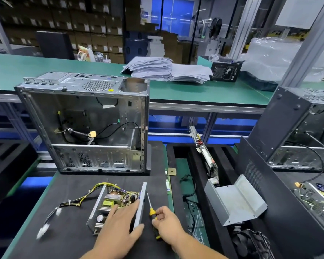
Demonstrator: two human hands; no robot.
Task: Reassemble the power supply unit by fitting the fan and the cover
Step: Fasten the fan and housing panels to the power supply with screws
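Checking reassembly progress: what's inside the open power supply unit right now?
Inside the power supply unit: a bare circuit board, no fan. The left hand covers its near right part.

A single head-worn camera looked forward and steeply down from close above the hands, which entered from the lower edge. Its wide angle bent the bench edges. Just beyond the hands lay the near work; far beyond them, the view reached a second bench and shelving.

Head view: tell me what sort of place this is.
Probably a computer assembly or repair workshop: an open, stripped computer case on a green-matted workbench, an uncovered power supply unit under the hands, stacked cartons behind.
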